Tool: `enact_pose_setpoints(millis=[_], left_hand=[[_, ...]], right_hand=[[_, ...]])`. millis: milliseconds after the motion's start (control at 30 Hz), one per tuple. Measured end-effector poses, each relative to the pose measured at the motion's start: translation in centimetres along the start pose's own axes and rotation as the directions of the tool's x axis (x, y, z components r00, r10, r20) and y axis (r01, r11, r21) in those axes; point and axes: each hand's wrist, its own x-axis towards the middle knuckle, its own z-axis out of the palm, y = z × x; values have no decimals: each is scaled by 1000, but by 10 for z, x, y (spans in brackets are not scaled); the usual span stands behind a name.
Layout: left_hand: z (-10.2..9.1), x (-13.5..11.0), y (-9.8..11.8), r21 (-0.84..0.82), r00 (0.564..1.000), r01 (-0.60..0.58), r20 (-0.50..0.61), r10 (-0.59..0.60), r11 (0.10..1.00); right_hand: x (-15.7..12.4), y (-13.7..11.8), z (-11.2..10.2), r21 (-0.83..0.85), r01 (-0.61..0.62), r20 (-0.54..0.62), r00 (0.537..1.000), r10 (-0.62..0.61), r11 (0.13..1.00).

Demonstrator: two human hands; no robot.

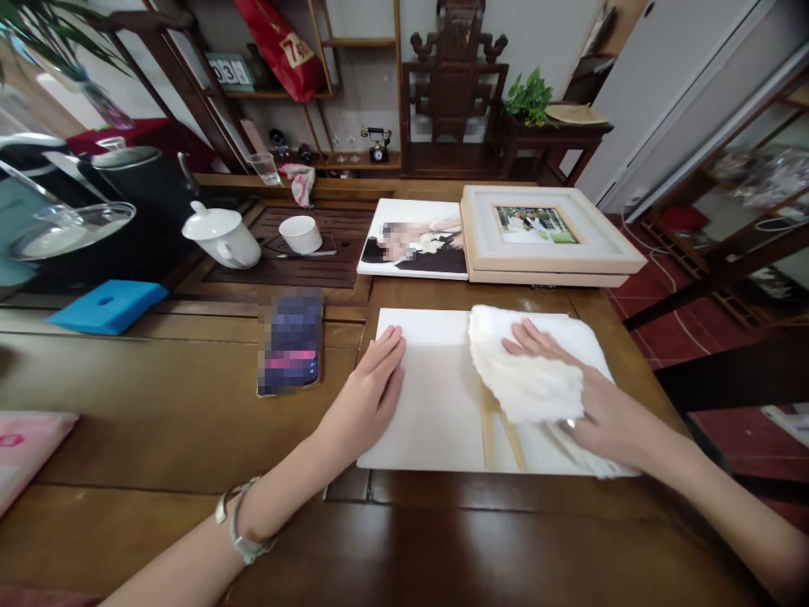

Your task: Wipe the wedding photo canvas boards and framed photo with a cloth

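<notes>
You have the white board [436, 388] lying flat on the table [480, 539], directly in front of you. Your left hand [376, 384] rests on the board's left edge with its fingers straight and close together, gripping nothing and seemingly steadying it. Your right hand [543, 354] has hold of the white cloth [524, 371], fingers laid over the top and the thumb by its near edge, though you would need a clearer view to tell how firmly. The wiping looks to be partway through: the cloth covers much of the board's right side, while its left side lies bare. Whether you have already gone over that bare part, I cannot tell. Two tan strips [515, 443] run from beneath the cloth toward the board's near edge, and what is left to clean under the cloth is hidden from you. Beyond the board sit a photo panel [417, 244] and, to its right, stacked picture frames [594, 228], neither under your hands; whether they have been wiped does not show. Your phone [291, 341] lies left of the board.
</notes>
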Motion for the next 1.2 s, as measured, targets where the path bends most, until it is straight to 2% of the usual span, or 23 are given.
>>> enact_pose_setpoints(millis=[100, 167, 233, 400, 467, 533, 633, 767, 833, 900, 967, 1033, 1133, 1200], left_hand=[[0, 0, 0, -3, 1000, -4, -1, 4, 1000], [0, 0, 0, 4, 1000, -6, 1, 6, 1000], [0, 0, 0, 16, 1000, -9, -1, 9, 1000], [1, -1, -1, 23, 1000, -21, -7, 22, 1000], [1, -1, -1, 26, 1000, -24, -7, 24, 999], [1, 0, 0, 32, 1000, -24, -8, 24, 999], [0, 0, 0, 41, 1000, -20, -4, 20, 999], [-1, 0, 0, 35, 1000, -20, 5, 20, 999], [-2, 0, 0, 25, 1000, -20, 2, 20, 1000], [-2, -1, 0, 17, 1000, -16, 2, 16, 1000], [-2, 0, 0, 16, 1000, -8, 5, 8, 1000], [-2, 0, 0, 16, 1000, -2, 7, 2, 1000], [-2, 0, 0, 14, 1000, -1, 2, 1, 1000], [-2, 0, 0, 13, 1000, 0, 0, 0, 1000]], right_hand=[[27, 14, -1, -44, 24, -28, 999, -25, 999], [29, 9, 1, -64, 12, -32, 999, -14, 998], [17, -8, 4, -65, 15, -27, 999, -17, 998], [-41, -63, 12, -17, -54, 68, 996, 55, 998], [-54, -74, 12, -16, -45, 102, 994, 46, 999], [-55, -71, 11, -7, -30, 102, 994, 30, 1000], [-31, -48, 8, 13, -21, 62, 998, 21, 1000], [26, -17, 4, -29, -40, 24, 999, 41, 999], [48, -17, 1, -83, -70, 48, 996, 75, 994], [54, -29, 2, -162, -80, 88, 992, 95, 983], [43, -51, 7, -243, -67, 125, 987, 99, 968], [18, -76, 13, -285, -27, 154, 985, 73, 958], [-19, -105, 17, -245, 123, 223, 973, -67, 962], [-28, -112, 13, -202, 166, 263, 958, -109, 965]])
